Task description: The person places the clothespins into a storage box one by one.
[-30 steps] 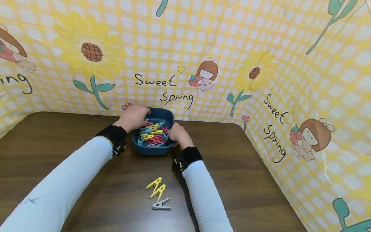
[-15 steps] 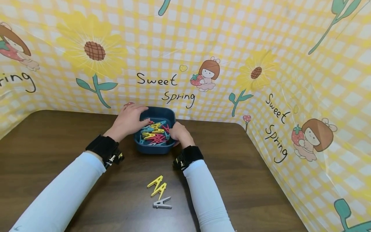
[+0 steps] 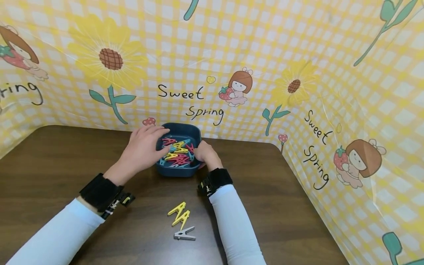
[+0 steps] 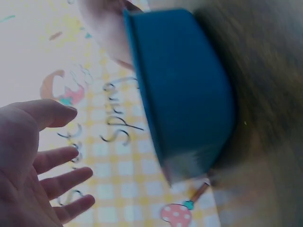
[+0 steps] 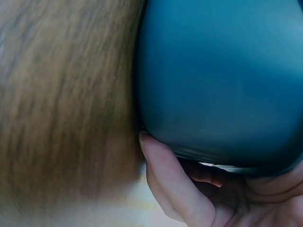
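A dark blue bowl (image 3: 175,171) stands at the back of the brown table and holds several red, yellow and teal clothespins (image 3: 177,155). My left hand (image 3: 150,144) hovers at the bowl's left rim. In the left wrist view this left hand (image 4: 35,161) has straight, spread fingers, holds nothing, and is apart from the bowl (image 4: 184,90). My right hand (image 3: 202,152) grips the bowl's right rim. The right wrist view shows its thumb (image 5: 163,182) pressed against the bowl's outer wall (image 5: 222,71), with the fingers curled behind.
Two yellow clothespins (image 3: 179,213) and a grey one (image 3: 184,234) lie on the table (image 3: 49,162) between my forearms. A yellow checked flower-print sheet (image 3: 265,55) walls in the back and right side, close behind the bowl.
My left arm has drawn back toward me, and its hand has slid from over the bowl's far left corner to the left rim. The right hand and bowl have stayed put.
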### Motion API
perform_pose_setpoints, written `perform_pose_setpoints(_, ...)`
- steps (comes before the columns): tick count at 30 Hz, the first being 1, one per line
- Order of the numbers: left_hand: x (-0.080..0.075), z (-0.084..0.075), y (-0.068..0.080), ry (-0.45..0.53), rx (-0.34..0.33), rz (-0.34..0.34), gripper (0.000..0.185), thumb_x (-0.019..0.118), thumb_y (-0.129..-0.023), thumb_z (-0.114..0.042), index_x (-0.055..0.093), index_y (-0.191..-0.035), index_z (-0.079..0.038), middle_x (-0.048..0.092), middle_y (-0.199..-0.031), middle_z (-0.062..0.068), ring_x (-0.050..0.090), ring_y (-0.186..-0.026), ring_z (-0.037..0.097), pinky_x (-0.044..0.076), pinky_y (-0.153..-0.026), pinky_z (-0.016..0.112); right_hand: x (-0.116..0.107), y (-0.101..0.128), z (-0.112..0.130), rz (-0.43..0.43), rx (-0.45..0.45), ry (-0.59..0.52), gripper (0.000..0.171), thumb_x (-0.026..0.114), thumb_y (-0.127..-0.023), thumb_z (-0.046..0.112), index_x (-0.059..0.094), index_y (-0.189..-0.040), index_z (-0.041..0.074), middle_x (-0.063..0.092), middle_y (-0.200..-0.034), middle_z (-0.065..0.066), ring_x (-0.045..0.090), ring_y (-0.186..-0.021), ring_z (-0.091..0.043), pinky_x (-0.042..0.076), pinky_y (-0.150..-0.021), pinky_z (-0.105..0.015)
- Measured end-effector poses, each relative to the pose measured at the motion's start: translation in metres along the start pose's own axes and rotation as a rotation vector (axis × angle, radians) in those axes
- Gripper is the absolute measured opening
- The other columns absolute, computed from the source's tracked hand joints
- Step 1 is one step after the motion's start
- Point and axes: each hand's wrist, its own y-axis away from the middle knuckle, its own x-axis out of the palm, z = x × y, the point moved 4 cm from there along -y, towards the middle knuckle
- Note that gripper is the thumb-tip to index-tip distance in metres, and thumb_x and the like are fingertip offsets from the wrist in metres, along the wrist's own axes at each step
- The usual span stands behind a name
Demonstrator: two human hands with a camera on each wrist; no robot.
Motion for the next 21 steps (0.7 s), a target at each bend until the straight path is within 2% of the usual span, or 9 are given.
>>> perform_pose_setpoints(2,-0.004,-0.009,0.010,-0.008,0.020,-0.005,0.057,0.076,-0.100,-0.032,0.063,-0.150,-0.007,0.060,-0.156,0.023,0.047,-0.149,0.048,0.033,-0.123,0.075,-0.001,0.001,-0.002,-0.002,0.008,-0.002,0.041,0.049,-0.116,0.025,0.052,-0.147,-0.002,0.065,-0.136,-0.025,0.078,-0.078,-0.030,0.069,-0.066,-0.039)
perform_pose_setpoints(3,-0.005,-0.013,0.015,-0.006,0.033,-0.011,0.057,0.077,-0.099,-0.031,0.064,-0.149,-0.007,0.062,-0.154,0.023,0.049,-0.147,0.048,0.034,-0.122,0.074,0.000,-0.011,-0.007,-0.007,0.016,-0.010,0.040,0.050,-0.116,0.026,0.053,-0.146,0.000,0.065,-0.134,-0.024,0.079,-0.077,-0.030,0.069,-0.064,-0.040)
perform_pose_setpoints(6,-0.005,-0.025,0.032,-0.010,0.072,-0.014,0.055,0.081,-0.096,-0.030,0.068,-0.143,-0.006,0.067,-0.148,0.022,0.055,-0.143,0.047,0.039,-0.121,0.074,-0.003,-0.016,-0.010,-0.028,0.021,-0.012,0.041,0.051,-0.115,0.027,0.055,-0.145,0.000,0.067,-0.134,-0.023,0.080,-0.078,-0.032,0.070,-0.067,-0.044)
perform_pose_setpoints(9,0.000,-0.034,0.052,0.007,0.099,0.006,0.054,0.086,-0.093,-0.030,0.071,-0.138,-0.004,0.072,-0.141,0.022,0.062,-0.137,0.045,0.048,-0.117,0.071,0.001,-0.039,-0.016,-0.051,0.032,-0.009,0.040,0.053,-0.114,0.027,0.056,-0.143,0.001,0.068,-0.129,-0.022,0.079,-0.075,-0.034,0.068,-0.062,-0.046)
perform_pose_setpoints(10,0.004,-0.037,0.059,0.010,0.097,0.025,0.054,0.087,-0.092,-0.030,0.072,-0.137,-0.004,0.073,-0.140,0.021,0.063,-0.136,0.044,0.050,-0.116,0.070,0.001,-0.032,-0.013,-0.050,0.033,-0.005,0.041,0.051,-0.115,0.026,0.055,-0.145,-0.001,0.068,-0.130,-0.023,0.079,-0.079,-0.034,0.069,-0.065,-0.046)
perform_pose_setpoints(13,0.015,-0.046,0.078,0.037,0.085,0.096,0.053,0.088,-0.091,-0.029,0.072,-0.136,-0.004,0.075,-0.136,0.019,0.068,-0.129,0.039,0.059,-0.109,0.062,0.004,-0.040,-0.015,-0.053,0.033,-0.010,0.040,0.051,-0.114,0.024,0.055,-0.145,-0.001,0.067,-0.129,-0.025,0.078,-0.079,-0.036,0.068,-0.062,-0.046)
perform_pose_setpoints(15,0.024,-0.052,0.087,0.057,0.060,0.169,0.053,0.088,-0.092,-0.030,0.072,-0.136,-0.006,0.075,-0.137,0.017,0.070,-0.127,0.036,0.062,-0.105,0.058,0.003,-0.028,-0.011,-0.052,0.022,-0.021,0.039,0.051,-0.114,0.023,0.056,-0.144,-0.001,0.067,-0.128,-0.025,0.078,-0.079,-0.036,0.068,-0.063,-0.045)
perform_pose_setpoints(18,0.037,-0.059,0.097,0.093,0.012,0.277,0.054,0.089,-0.091,-0.031,0.072,-0.137,-0.008,0.075,-0.136,0.013,0.071,-0.122,0.030,0.065,-0.100,0.055,0.001,-0.007,-0.004,-0.042,0.010,-0.032,0.039,0.052,-0.114,0.024,0.055,-0.145,-0.001,0.067,-0.131,-0.024,0.079,-0.082,-0.034,0.069,-0.066,-0.044)
perform_pose_setpoints(21,0.046,-0.064,0.102,0.109,-0.035,0.358,0.055,0.091,-0.089,-0.033,0.073,-0.135,-0.009,0.076,-0.132,0.010,0.073,-0.116,0.027,0.067,-0.096,0.054,0.002,0.001,0.000,-0.036,0.006,-0.024,0.041,0.052,-0.115,0.025,0.054,-0.147,0.000,0.066,-0.135,-0.023,0.079,-0.084,-0.033,0.070,-0.067,-0.041)
